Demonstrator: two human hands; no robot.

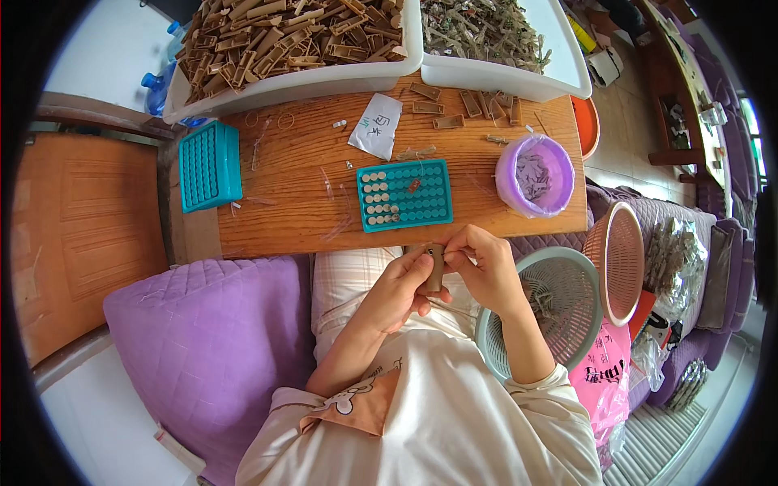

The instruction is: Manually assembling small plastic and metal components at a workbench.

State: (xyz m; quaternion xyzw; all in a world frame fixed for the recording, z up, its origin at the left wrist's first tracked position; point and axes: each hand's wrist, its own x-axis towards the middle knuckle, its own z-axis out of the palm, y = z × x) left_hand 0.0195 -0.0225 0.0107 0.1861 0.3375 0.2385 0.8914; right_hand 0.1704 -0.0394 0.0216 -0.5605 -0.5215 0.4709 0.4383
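Note:
Above my lap, just off the table's near edge, my left hand [399, 293] is closed around a small brown plastic casing [435, 279]. A small dark round spot shows near the casing's upper end. My right hand [486, 263] pinches at the casing's upper right edge; anything between its fingertips is too small to make out. Beyond both hands lies a teal tray [411, 226] with rows of round pockets. Silvery button cells [377, 198] fill its left columns, and a small reddish-brown piece [414, 185] rests on its right half.
Two white bins hold brown casings [284, 40] and greyish-green parts [486, 32] at the table's back. Loose casings [470, 104], a white packet [378, 127], another teal tray [212, 166] and a purple tub [506, 190] surround the middle. A grey-green basket [583, 324] stands right of my lap.

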